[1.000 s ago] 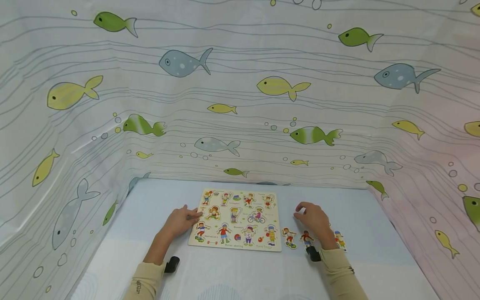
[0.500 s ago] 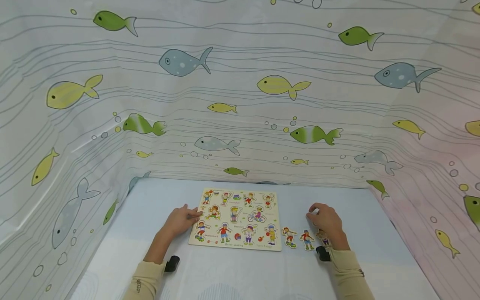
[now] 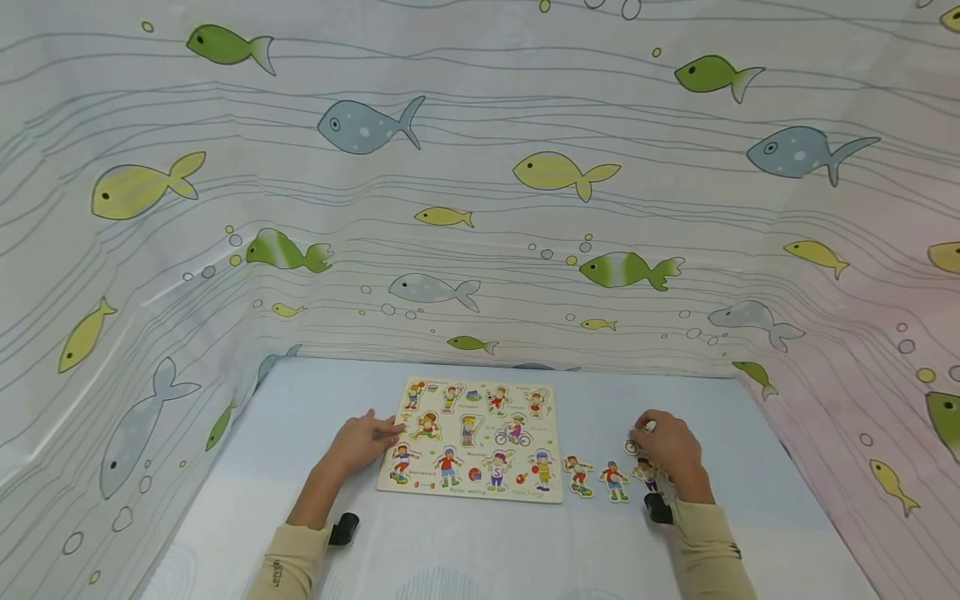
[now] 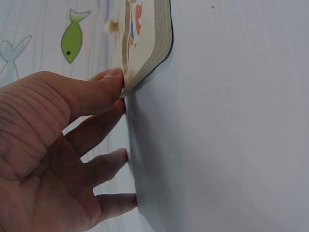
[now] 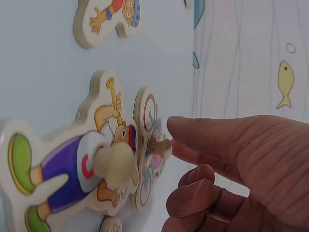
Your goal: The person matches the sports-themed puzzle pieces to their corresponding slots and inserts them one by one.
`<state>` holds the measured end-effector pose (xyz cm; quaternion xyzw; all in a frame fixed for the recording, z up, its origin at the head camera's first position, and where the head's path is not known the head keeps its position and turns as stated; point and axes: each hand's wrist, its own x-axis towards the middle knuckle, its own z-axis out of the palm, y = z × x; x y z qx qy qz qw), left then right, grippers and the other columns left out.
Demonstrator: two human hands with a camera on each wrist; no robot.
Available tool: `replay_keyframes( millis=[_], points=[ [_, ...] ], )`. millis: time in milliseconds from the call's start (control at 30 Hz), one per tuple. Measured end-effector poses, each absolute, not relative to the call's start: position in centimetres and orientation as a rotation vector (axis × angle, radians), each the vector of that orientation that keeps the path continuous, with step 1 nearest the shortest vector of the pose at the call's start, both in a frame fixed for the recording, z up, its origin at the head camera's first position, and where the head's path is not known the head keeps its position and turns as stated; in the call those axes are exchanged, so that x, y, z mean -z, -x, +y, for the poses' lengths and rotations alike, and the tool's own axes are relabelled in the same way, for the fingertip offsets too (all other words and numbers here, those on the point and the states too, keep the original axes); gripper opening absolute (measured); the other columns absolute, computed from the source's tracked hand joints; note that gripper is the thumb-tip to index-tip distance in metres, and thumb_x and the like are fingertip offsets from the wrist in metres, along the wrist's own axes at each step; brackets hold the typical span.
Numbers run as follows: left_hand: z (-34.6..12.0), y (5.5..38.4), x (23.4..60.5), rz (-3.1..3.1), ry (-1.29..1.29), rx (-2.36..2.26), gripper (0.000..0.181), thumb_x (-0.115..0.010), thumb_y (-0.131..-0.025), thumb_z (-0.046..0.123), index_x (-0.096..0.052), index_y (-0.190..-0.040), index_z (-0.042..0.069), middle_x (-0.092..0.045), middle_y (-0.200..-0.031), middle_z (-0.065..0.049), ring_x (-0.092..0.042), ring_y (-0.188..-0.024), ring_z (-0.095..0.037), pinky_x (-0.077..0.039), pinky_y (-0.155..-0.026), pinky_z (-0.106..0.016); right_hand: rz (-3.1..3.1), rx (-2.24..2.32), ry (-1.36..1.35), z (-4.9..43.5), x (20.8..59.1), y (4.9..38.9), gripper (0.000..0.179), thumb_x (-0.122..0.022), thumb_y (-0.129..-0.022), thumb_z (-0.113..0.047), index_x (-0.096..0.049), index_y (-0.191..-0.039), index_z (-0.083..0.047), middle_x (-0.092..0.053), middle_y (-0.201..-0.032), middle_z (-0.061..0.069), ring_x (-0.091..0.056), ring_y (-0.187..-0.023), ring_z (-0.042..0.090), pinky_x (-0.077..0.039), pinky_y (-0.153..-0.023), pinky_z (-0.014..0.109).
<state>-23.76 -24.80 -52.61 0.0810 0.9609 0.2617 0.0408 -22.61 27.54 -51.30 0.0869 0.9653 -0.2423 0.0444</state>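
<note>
A wooden puzzle board (image 3: 487, 410) with pictures of children at sports lies flat on the table. My left hand (image 3: 362, 443) rests at its left edge; in the left wrist view the thumb (image 4: 104, 94) touches the board's edge and the other fingers reach down beside it, fairly straight. To the board's right, my right hand (image 3: 671, 442) is over a cyclist puzzle piece (image 5: 147, 116). Its thumb and forefinger are around or just beside the piece's wooden knob (image 5: 165, 147); contact is unclear. Next to it lies a baseball-player piece (image 5: 65, 162) with a round knob.
A skateboarder piece (image 3: 577, 477) and a roller-skater piece (image 3: 614, 481) lie between the board and my right hand. Another piece is mostly hidden behind that hand. A fish-printed sheet (image 3: 495, 250) rises behind the table and at both sides.
My right hand has moved to the right, away from the board, and come over the cyclist piece. The roller-skater and baseball-player pieces have been uncovered. My left hand has stayed in place.
</note>
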Motion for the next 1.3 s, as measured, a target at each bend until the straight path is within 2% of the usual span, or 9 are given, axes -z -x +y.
replay_keyframes(
  millis=[233, 500, 900, 1300],
  points=[
    [-24.9, 23.9, 52.9, 2.943, -0.258, -0.807, 0.026, -0.070, -0.091, 0.020, -0.074, -0.117, 0.014, -0.061, -0.131, -0.011, -0.034, -0.136, -0.049, -0.025, -0.110, -0.065, 2.942, 0.737, -0.280, 27.8, 51.2, 22.2, 0.020, -0.069, -0.090, -0.026, -0.067, -0.097, -0.008, -0.062, -0.080, 0.006, -0.051, -0.064, 0.022, -0.038, -0.048, 0.032],
    [-24.9, 23.8, 52.8, 2.935, -0.258, -0.816, 0.026, -0.070, -0.091, 0.020, -0.074, -0.117, 0.014, -0.061, -0.131, -0.011, -0.033, -0.136, -0.050, -0.025, -0.109, -0.065, 2.917, 0.710, -0.314, 27.7, 50.6, 21.5, 0.024, -0.069, -0.091, -0.028, -0.067, -0.098, -0.006, -0.061, -0.082, 0.009, -0.052, -0.065, 0.024, -0.040, -0.050, 0.033],
    [-25.0, 23.8, 53.0, 2.928, -0.241, -0.801, 0.026, -0.070, -0.092, 0.020, -0.074, -0.117, 0.015, -0.060, -0.133, -0.011, -0.033, -0.137, -0.049, -0.025, -0.110, -0.064, 2.929, 0.736, -0.312, 27.8, 51.1, 21.5, 0.015, -0.069, -0.090, -0.023, -0.066, -0.093, -0.008, -0.061, -0.077, 0.006, -0.051, -0.062, 0.022, -0.039, -0.048, 0.032],
    [-24.9, 23.9, 52.8, 2.930, -0.251, -0.808, 0.026, -0.070, -0.092, 0.020, -0.074, -0.117, 0.014, -0.060, -0.133, -0.011, -0.033, -0.137, -0.050, -0.025, -0.110, -0.065, 2.950, 0.750, -0.294, 27.7, 51.3, 22.0, 0.016, -0.070, -0.090, -0.024, -0.066, -0.095, -0.008, -0.062, -0.079, 0.006, -0.053, -0.063, 0.021, -0.039, -0.049, 0.032]
  ],
)
